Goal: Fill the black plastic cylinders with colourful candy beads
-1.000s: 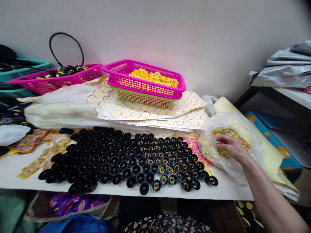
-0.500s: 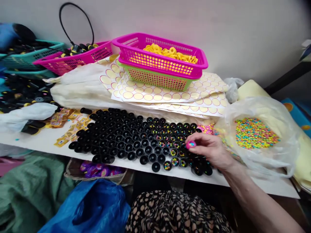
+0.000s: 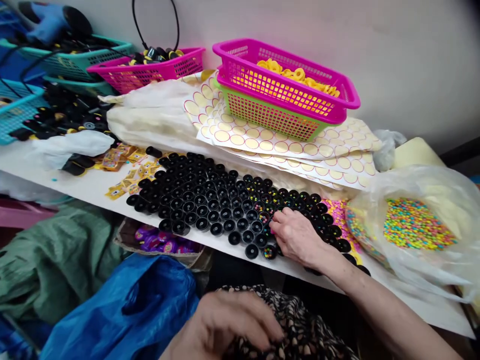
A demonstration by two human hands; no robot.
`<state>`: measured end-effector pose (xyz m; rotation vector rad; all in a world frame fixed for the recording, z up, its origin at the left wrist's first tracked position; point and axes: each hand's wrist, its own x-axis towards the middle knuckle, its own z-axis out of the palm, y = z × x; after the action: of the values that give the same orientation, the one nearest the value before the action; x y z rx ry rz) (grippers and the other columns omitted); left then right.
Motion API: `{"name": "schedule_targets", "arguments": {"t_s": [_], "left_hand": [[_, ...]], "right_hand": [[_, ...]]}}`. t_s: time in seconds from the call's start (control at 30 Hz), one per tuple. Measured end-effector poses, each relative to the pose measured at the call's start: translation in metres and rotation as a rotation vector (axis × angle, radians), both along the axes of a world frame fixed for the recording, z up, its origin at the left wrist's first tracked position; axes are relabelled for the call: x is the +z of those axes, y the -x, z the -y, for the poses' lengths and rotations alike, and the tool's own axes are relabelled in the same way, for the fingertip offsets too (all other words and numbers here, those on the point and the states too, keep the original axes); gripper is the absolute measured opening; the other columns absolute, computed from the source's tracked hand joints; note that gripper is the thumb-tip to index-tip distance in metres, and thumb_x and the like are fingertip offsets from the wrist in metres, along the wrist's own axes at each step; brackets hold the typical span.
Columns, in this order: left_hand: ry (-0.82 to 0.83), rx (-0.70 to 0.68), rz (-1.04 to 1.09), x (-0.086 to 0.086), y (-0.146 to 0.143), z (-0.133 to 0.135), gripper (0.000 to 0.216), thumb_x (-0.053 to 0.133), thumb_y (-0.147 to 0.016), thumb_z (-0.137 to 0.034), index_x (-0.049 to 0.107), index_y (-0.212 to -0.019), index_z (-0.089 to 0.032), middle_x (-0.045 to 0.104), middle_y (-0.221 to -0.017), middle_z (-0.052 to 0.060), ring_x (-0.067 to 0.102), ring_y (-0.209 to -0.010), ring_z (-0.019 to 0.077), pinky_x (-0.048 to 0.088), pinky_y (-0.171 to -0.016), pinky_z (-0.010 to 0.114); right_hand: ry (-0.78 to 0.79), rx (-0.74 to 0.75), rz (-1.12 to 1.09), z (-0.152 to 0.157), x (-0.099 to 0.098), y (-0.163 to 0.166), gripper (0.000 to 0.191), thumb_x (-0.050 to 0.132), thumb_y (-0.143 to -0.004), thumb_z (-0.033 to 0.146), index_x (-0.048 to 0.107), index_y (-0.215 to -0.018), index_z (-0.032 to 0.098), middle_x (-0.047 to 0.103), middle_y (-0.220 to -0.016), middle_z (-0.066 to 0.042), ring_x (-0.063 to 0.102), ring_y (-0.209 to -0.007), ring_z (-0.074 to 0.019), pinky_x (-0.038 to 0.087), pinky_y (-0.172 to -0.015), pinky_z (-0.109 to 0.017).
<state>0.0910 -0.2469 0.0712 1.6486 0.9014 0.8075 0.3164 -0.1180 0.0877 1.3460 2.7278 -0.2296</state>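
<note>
Rows of small black cups cover the tabletop, and several on the right side hold coloured candy pellets. My right hand is low over those cups with its fingers closed in a pinch. A sliver of a small pink cup shows at its fingertips, mostly hidden by the hand. In front of the table edge, above my patterned clothing, my left hand hangs slightly blurred. Its fingers are loosely bent and apart, with nothing visible in them.
A clear plastic bag of coloured pellets lies at right. Behind stand a pink basket of yellow rings and a green basket on sticker sheets. Yellow packets lie at left; a blue bag is below.
My right hand has moved left and down onto the cups with the pink cup, which held pellets before. My left hand has come into view at the bottom. The view has shifted left.
</note>
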Motion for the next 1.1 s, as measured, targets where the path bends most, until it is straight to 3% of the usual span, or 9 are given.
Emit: {"name": "schedule_targets", "arguments": {"t_s": [0.1,0.23,0.4,0.53,0.67,0.83,0.97,1.03,1.1], "left_hand": [[0.291,0.288,0.255,-0.015,-0.015,-0.017,0.028,0.059,-0.077,-0.048,0.068,-0.079,-0.021,0.066,-0.083,0.009,0.062,-0.076,0.0218,0.052,-0.067,0.038],[0.411,0.598,0.254,-0.047,-0.024,-0.03,0.019,0.069,-0.071,-0.032,0.066,-0.08,-0.016,0.066,-0.08,0.006,0.059,-0.067,0.0142,0.051,-0.062,0.027],[0.308,0.725,0.187,-0.085,-0.033,-0.033,0.027,0.074,-0.064,-0.028,0.066,-0.087,-0.017,0.063,-0.08,0.002,0.058,-0.066,0.0097,0.051,-0.061,0.02],[0.106,0.695,0.171,-0.095,-0.041,-0.037,0.031,0.073,-0.066,-0.024,0.064,-0.095,-0.019,0.06,-0.082,0.001,0.058,-0.061,0.0082,0.052,-0.059,0.02],[-0.183,0.667,-0.013,-0.084,-0.041,-0.04,0.027,0.07,-0.071,-0.02,0.062,-0.097,-0.019,0.06,-0.078,0.0,0.057,-0.058,0.008,0.049,-0.052,0.019],[-0.685,0.692,-0.24,-0.047,-0.041,-0.053,0.028,0.068,-0.071,-0.011,0.062,-0.097,-0.019,0.063,-0.087,0.003,0.06,-0.076,0.0121,0.051,-0.068,0.024],[-0.64,0.603,-0.253,-0.028,-0.052,-0.076,0.016,0.066,-0.075,-0.014,0.063,-0.09,-0.018,0.062,-0.083,0.003,0.059,-0.074,0.0114,0.051,-0.067,0.023],[-0.611,0.611,-0.209,-0.032,-0.055,-0.08,0.016,0.065,-0.075,-0.013,0.063,-0.09,-0.018,0.062,-0.084,0.003,0.058,-0.069,0.0096,0.049,-0.061,0.021],[-0.671,0.722,-0.173,-0.045,-0.053,-0.075,0.021,0.065,-0.075,-0.012,0.062,-0.094,-0.017,0.062,-0.089,0.004,0.058,-0.072,0.0106,0.048,-0.06,0.021]], "right_hand": [[-0.02,-0.005,0.02,0.0,0.004,0.004,0.015,0.045,-0.082,0.017,0.06,-0.077,0.016,0.058,-0.087,-0.007,0.044,-0.08,-0.019,0.029,-0.065,-0.032],[0.049,-0.08,-0.165,-0.001,0.016,-0.011,0.02,0.043,-0.085,0.017,0.062,-0.079,0.017,0.057,-0.083,-0.007,0.046,-0.079,-0.0177,0.034,-0.069,-0.031],[0.262,-0.445,-0.912,0.009,0.012,-0.085,0.015,0.061,-0.079,0.027,0.064,-0.093,0.022,0.062,-0.092,-0.003,0.055,-0.084,-0.0156,0.044,-0.074,-0.03],[0.097,-0.884,-1.26,0.025,-0.008,-0.169,0.028,0.076,-0.062,0.028,0.066,-0.088,0.023,0.065,-0.088,-0.002,0.059,-0.081,-0.0169,0.046,-0.075,-0.032],[-0.159,-1.21,-0.934,0.03,-0.023,-0.239,0.025,0.074,-0.061,0.029,0.066,-0.083,0.021,0.064,-0.078,-0.004,0.058,-0.072,-0.0193,0.045,-0.072,-0.035],[-0.141,-1.063,-0.183,0.021,-0.034,-0.267,0.015,0.059,-0.071,0.036,0.064,-0.079,0.024,0.065,-0.084,-0.008,0.057,-0.074,-0.0255,0.039,-0.063,-0.036],[-0.033,-0.924,0.017,0.014,-0.038,-0.26,0.014,0.047,-0.076,0.029,0.061,-0.077,0.024,0.064,-0.084,-0.01,0.056,-0.07,-0.0247,0.034,-0.056,-0.032],[-0.008,-0.913,0.042,0.011,-0.04,-0.259,0.015,0.045,-0.076,0.026,0.059,-0.079,0.023,0.064,-0.084,-0.011,0.056,-0.07,-0.024,0.034,-0.057,-0.031],[-0.012,-0.917,0.078,0.01,-0.043,-0.261,0.015,0.044,-0.076,0.026,0.059,-0.08,0.022,0.063,-0.087,-0.012,0.056,-0.071,-0.0237,0.033,-0.057,-0.031]]}}
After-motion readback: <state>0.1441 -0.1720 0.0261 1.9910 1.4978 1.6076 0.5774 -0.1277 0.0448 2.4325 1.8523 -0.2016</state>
